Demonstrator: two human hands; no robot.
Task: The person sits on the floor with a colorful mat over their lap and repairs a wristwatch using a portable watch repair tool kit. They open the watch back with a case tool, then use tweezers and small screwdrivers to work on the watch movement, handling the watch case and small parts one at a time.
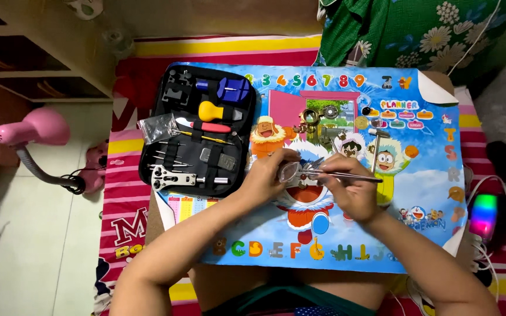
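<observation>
Pinching a small clear case (290, 171) at frame centre with left hand (267, 175), fingers clamped on its edge. Gripping a thin metal tool (346, 175) with right hand (352, 190), fingers closed round the shaft, tip meeting the case. Likely best keeping the case steady on the mat (417, 193) and the tip low, pressing lightly to avoid slipping. Both forearms coming up from bottom of frame, wrists bent inward, hands nearly touching. Lying open at upper left: black tool kit (197, 131). Sitting just above the hands: small round parts (317, 116).
</observation>
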